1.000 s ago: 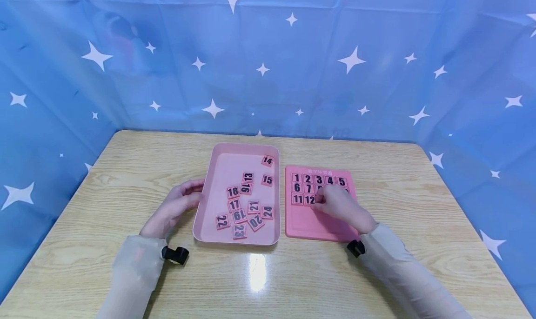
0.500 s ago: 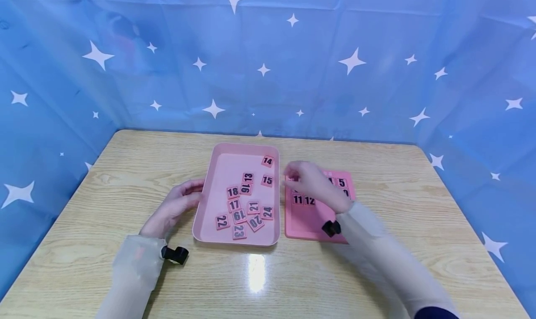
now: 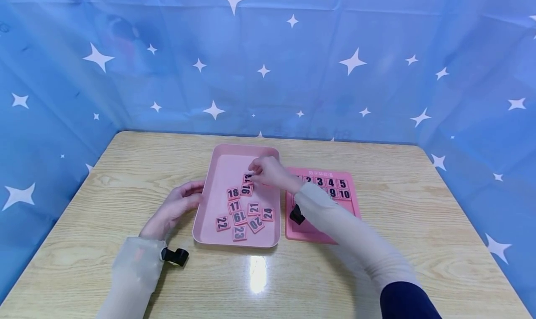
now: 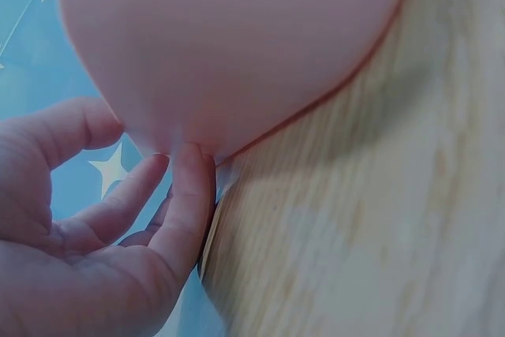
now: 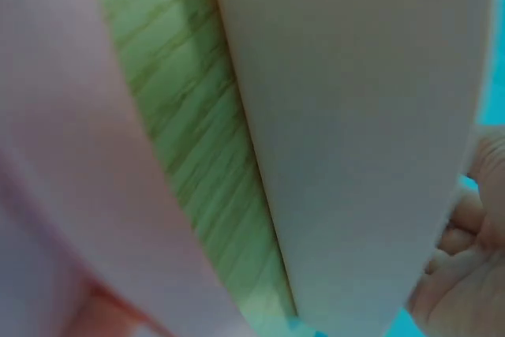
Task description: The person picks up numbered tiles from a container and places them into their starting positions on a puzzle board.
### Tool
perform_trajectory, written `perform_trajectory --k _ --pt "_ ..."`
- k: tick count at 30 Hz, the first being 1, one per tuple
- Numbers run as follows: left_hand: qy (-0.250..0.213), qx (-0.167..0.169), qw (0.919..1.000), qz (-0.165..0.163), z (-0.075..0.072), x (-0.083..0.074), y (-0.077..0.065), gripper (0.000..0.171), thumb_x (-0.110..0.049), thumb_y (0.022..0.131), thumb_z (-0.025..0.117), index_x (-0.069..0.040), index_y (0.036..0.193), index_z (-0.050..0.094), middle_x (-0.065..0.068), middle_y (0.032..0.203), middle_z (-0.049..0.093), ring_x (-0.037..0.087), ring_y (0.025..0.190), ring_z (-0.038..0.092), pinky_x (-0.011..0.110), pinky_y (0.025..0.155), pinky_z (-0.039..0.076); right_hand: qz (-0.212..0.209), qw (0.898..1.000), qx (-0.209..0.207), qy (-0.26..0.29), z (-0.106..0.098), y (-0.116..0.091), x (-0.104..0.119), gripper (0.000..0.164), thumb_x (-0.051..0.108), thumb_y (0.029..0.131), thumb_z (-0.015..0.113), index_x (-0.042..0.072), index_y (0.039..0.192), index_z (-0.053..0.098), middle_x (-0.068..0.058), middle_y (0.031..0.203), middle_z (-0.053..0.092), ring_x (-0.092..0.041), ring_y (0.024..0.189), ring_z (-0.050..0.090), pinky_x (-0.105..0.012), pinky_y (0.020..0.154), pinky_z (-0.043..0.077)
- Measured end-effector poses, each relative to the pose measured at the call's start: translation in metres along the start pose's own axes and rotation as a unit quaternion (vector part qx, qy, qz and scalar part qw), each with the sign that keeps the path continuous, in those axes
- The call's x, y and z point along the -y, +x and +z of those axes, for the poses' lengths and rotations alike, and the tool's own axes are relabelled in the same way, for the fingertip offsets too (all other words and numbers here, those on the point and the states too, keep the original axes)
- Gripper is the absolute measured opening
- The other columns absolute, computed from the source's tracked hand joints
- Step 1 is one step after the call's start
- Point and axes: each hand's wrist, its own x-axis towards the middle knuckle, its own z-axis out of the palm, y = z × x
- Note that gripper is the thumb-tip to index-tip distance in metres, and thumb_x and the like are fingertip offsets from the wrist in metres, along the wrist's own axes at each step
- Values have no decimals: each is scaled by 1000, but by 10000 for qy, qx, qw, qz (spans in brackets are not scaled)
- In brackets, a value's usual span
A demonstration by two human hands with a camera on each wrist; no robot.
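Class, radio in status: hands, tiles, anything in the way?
Left hand touching tray, left side. Right hand at tile 13, grip unclear. Right sleeve hides part of number board.

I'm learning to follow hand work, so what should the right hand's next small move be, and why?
Probably pinch the 13 tile and lift it toward the pink board: the right hand is over the tray, right at that tile, which is the lowest number showing there, and the board's visible tiles run in number order. I can't tell whether it is gripped.
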Motion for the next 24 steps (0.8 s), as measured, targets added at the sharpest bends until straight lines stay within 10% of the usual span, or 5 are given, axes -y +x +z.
perform_trajectory --k 24 --pt "-47 -1 10000 -13 -1 1 0 53 2 88 54 14 135 34 33 132 41 8 96 55 18 82 48 354 9974 238 -573 4 10 0 28 15 79 75 2 103 69 -6 93 68 -15 85 61 -25 77 50"
